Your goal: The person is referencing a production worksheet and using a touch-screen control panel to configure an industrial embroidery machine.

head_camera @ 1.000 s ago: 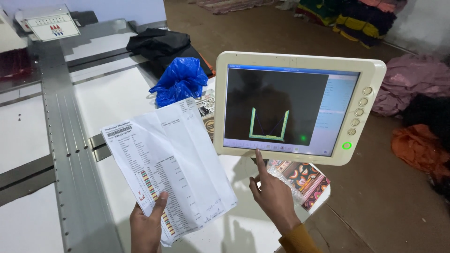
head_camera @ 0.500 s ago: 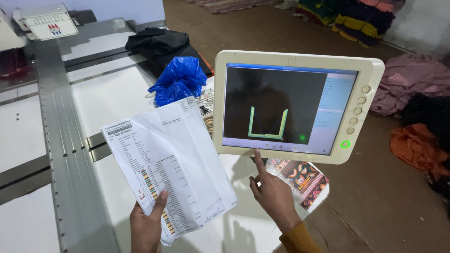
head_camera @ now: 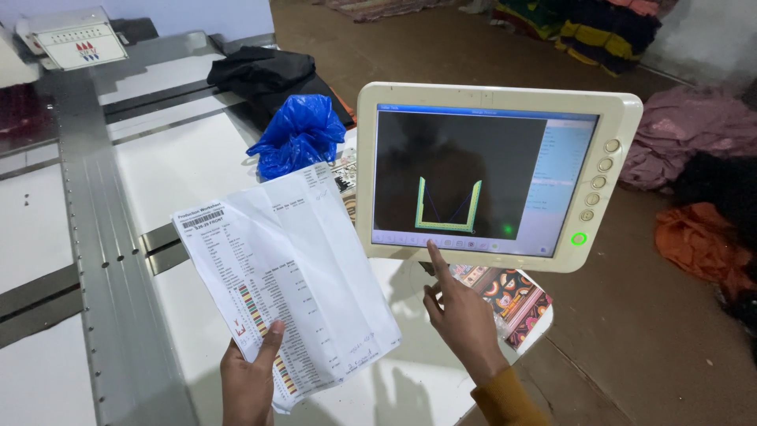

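Nothing moved: blue bag and black cloth behind paper sheet.

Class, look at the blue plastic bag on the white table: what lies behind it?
Behind the blue plastic bag lies a heap of black cloth on the white table. The bag hides the cloth's near edge.

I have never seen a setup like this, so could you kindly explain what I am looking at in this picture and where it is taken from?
The picture comes from a camera worn on a person's head, looking down at their own two hands. The left hand holds a printed paper sheet with rows of text and colour bars. The right hand points its forefinger at the bottom edge of a touchscreen in a cream frame, which shows a U-shaped outline on black. Below is a white work table crossed by a grey metal rail. On the table lie a blue plastic bag, black cloth and a patterned piece.
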